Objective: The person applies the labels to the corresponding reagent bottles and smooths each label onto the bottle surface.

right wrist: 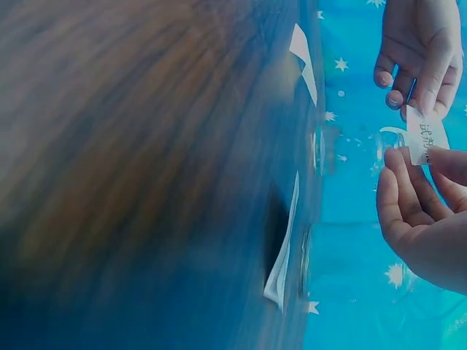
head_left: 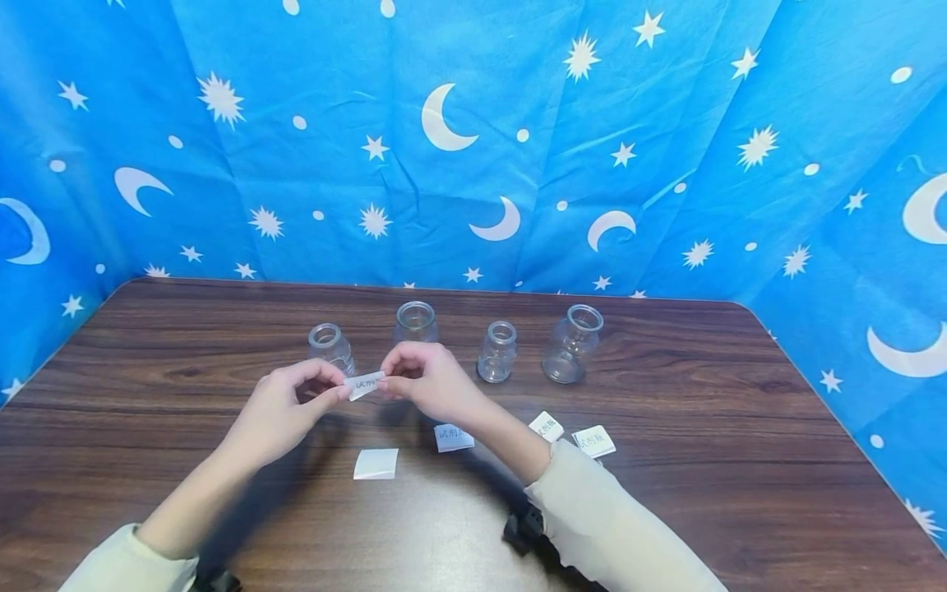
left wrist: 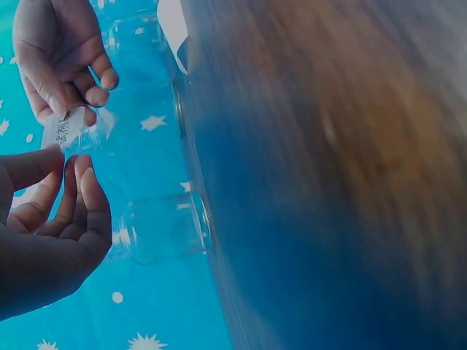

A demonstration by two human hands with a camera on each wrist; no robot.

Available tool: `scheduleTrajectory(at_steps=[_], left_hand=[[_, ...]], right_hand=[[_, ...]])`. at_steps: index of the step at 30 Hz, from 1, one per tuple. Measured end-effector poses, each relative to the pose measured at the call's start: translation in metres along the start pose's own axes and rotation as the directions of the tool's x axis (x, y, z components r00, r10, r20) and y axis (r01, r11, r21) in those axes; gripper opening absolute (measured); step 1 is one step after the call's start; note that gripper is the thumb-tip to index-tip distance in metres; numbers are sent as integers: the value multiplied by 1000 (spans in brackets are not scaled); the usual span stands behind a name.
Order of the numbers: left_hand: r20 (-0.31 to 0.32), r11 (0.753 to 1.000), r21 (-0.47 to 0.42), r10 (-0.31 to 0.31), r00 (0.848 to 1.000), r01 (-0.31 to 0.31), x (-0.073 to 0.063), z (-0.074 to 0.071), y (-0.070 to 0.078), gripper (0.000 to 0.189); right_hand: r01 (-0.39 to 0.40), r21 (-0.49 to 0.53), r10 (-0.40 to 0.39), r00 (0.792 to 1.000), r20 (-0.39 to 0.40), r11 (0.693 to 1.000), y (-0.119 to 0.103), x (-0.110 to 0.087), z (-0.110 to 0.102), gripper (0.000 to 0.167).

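Cream sleeves (head_left: 617, 514) come in from the lower left and lower right of the head frame, nearest the camera, with dark wrist gear (head_left: 523, 528) on the desk side of the right one. Beyond them, the left hand (head_left: 277, 415) and right hand (head_left: 436, 382) meet a little left of centre, sharing one white handwritten label (head_left: 364, 385). Each grip is closed, thumb and fingers pinching opposite ends of the slip. Held by its ends, the label is pulled fairly flat and its middle is left uncovered, probably to spare the writing and manage a light, floppy piece with both hands. Both wrist views show it clear of the desk (head_left: 703, 493).

Just behind the hands, four clear glass jars stand upright across the middle of the frame: a small jar (head_left: 329, 344) partly behind the left fingers, a larger jar (head_left: 416, 316) behind the right hand, another small jar (head_left: 497, 358) right of centre and a larger jar (head_left: 573, 349) beyond it. Their spacing likely leaves room for fingers around each.

Below centre lies a blank white slip (head_left: 376, 465), slightly curled; its purpose cannot be told. A written label (head_left: 454, 438) sits near the right forearm, and two more labels (head_left: 594, 441) lie right of it, writing upward, presumably for easy reading and reach.
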State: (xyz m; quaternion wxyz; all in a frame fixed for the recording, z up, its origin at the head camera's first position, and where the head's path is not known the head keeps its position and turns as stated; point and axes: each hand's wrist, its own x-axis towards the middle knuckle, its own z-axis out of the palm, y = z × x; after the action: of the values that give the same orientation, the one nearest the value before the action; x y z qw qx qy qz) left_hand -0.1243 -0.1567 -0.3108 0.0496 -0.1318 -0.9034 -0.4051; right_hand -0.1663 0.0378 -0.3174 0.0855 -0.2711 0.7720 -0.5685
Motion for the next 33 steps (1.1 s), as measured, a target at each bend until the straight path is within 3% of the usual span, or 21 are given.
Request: scheduleTrajectory(at_steps=[7, 15, 25, 33], left_hand=[[-27, 998, 49, -42, 999, 43, -2, -9, -5, 5], [-14, 991, 110, -69, 998, 70, 0, -17, -10, 10], [-28, 984, 178, -17, 999, 22, 9, -22, -25, 8], [-7, 984, 179, -18, 1000, 19, 13, -18, -32, 6]], right_hand=[[-6, -85, 3, 1000, -31, 996, -4, 9, 13, 5], [-63, -183, 51, 997, -66, 981, -1, 23, 25, 7], [-136, -279, 115, 989, -90, 951, -1, 32, 34, 7], [-192, -263, 171, 980, -99, 946, 1, 36, 36, 7]])
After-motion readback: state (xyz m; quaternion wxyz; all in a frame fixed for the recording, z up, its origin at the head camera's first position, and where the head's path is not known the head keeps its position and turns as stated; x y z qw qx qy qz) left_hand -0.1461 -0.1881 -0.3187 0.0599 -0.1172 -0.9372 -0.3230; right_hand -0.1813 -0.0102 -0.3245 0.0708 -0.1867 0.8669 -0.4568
